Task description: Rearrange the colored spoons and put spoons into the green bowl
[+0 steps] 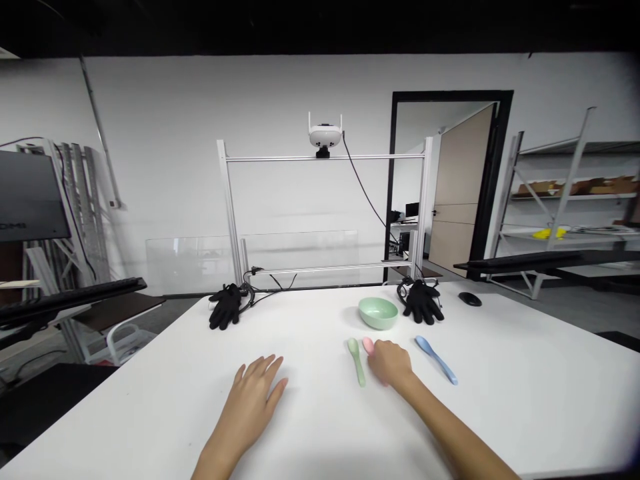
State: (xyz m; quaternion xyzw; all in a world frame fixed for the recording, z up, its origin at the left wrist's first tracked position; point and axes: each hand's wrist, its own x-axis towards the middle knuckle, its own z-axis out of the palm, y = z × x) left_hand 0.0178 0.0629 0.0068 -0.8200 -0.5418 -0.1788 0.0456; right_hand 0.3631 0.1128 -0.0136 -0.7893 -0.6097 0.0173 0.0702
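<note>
My right hand point(391, 364) has its fingers curled down over a pink spoon point(369, 345). Only the spoon's bowl and a bit of the handle's end show past the fingers. Just left of that hand lies a green spoon point(357, 362), flat on the table. A blue spoon point(437, 360) rests at a slant to its right. Behind the spoons stands a light green bowl point(379, 314), upright. My left hand point(253, 400) is over the table's left half, palm down, fingers spread, holding nothing.
On the white table point(310, 427), a black glove point(226, 307) lies at the back left and another black glove point(423, 301) right of the bowl. A black mouse point(470, 299) sits farther right. A metal frame point(325, 159) carrying a white camera-like device point(325, 136) rises at the rear edge.
</note>
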